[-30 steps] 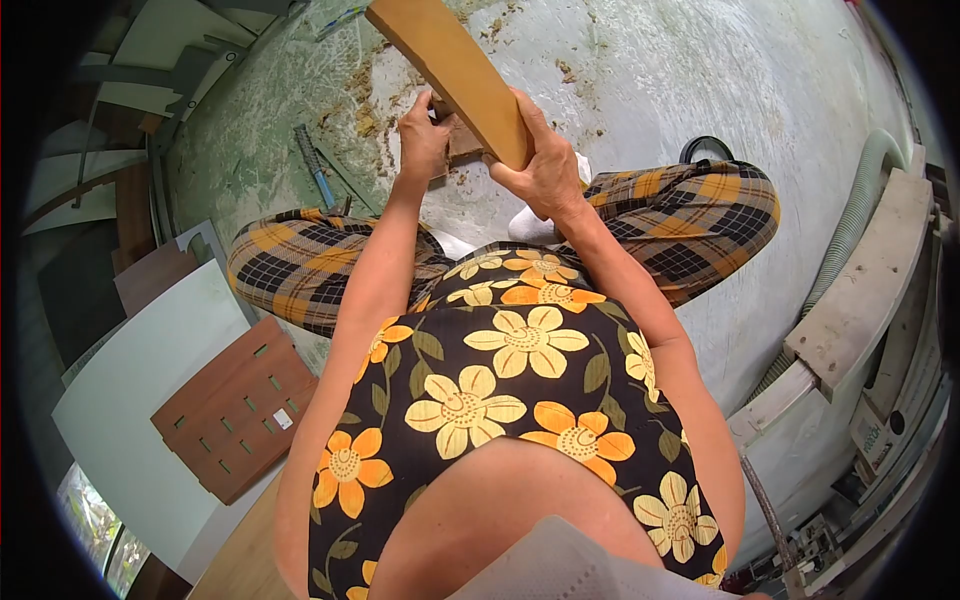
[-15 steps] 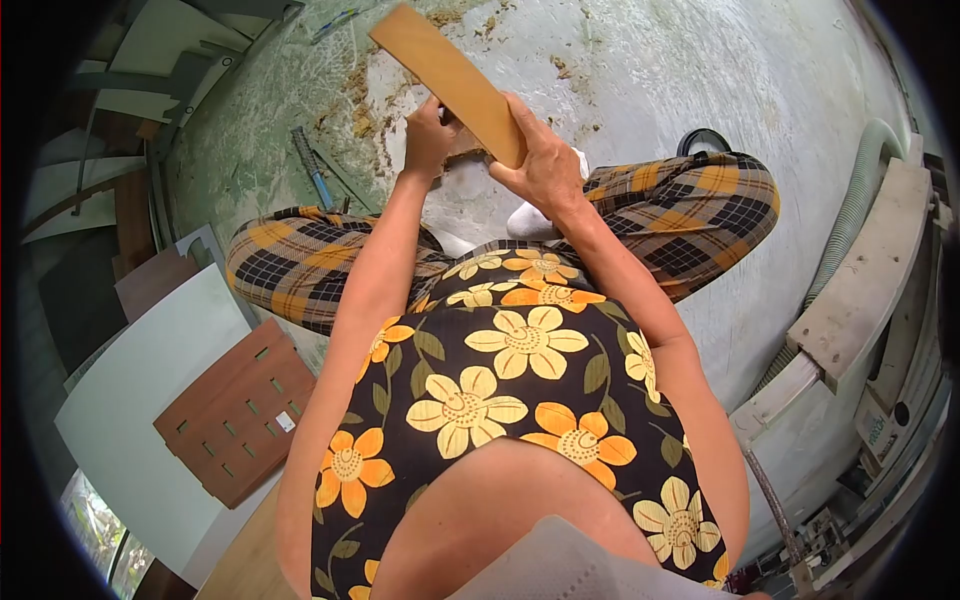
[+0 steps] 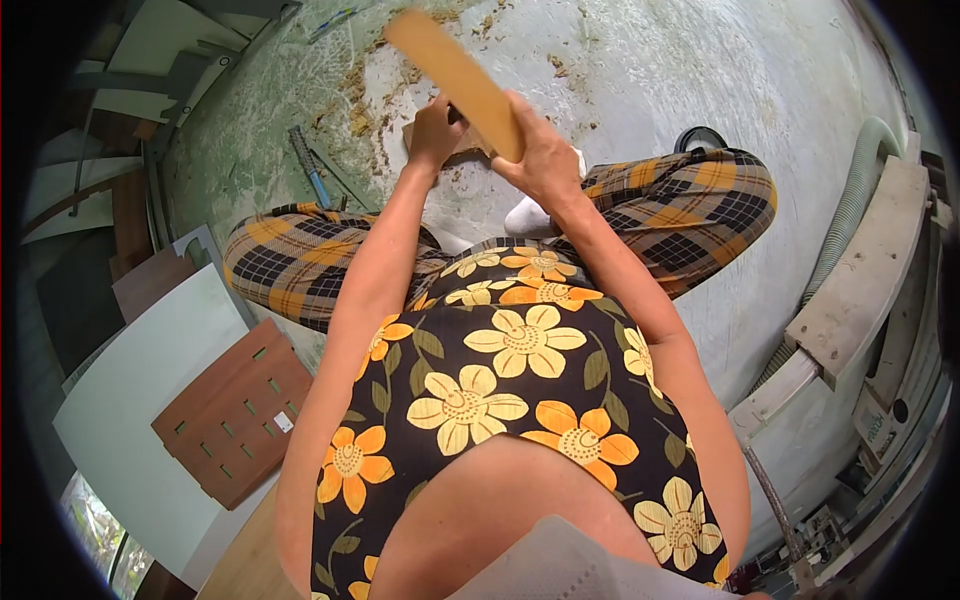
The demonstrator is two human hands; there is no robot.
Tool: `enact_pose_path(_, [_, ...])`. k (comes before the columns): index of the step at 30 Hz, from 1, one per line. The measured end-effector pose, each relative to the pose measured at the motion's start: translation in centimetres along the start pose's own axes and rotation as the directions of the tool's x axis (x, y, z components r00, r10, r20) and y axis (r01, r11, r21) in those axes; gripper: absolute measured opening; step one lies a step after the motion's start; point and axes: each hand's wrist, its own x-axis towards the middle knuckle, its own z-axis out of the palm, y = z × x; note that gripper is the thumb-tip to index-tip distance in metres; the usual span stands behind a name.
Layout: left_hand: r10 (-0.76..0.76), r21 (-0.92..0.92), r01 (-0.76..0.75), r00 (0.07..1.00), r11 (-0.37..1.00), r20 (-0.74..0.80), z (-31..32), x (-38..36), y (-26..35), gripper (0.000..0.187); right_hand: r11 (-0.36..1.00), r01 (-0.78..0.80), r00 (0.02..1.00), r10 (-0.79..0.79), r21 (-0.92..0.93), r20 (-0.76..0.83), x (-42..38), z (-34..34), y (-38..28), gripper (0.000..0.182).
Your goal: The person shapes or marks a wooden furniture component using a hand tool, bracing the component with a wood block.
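Observation:
My right hand (image 3: 540, 150) is closed round the near end of a long, flat, tan wooden board (image 3: 455, 80), its thumb along the near edge. The board is tilted, with its far end up and to the left, and looks smeared by motion. Just left of it, my left hand (image 3: 435, 137) is closed, its fingers curled by a small dark thing at the board's edge. What it holds is mostly hidden. Under both hands lies a brown piece of wood (image 3: 468, 156), largely covered by the hands and the board.
Brown scraps (image 3: 360, 120) litter the concrete floor (image 3: 660, 90). A blue-handled tool (image 3: 312, 172) lies left of my crossed legs. A black ring-shaped thing (image 3: 702, 138) sits beyond the right knee. Panels with a slotted brown board (image 3: 232, 415) stand left; a hose (image 3: 845, 230) and beam (image 3: 860, 270) run right.
The board's far end has swung slightly right and down, and the board is now blurred. My left hand has shifted a little to the right; the right hand has barely moved.

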Motion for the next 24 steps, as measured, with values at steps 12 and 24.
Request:
enact_pose_path(12, [-0.073,-0.040,0.062,0.908,0.997,-0.412,-5.0,1.4,-1.7,0.032,0.971,-0.202,0.973,0.214,0.124,-0.087,1.6,-1.6,1.8,0.081])
enact_pose_path(24, [-0.123,-0.094,0.098,0.942,0.991,-0.313,-4.1,0.6,-3.9,0.034,0.906,-0.207,0.968,0.245,0.368,-0.058,2.0,0.9,3.3,0.074])
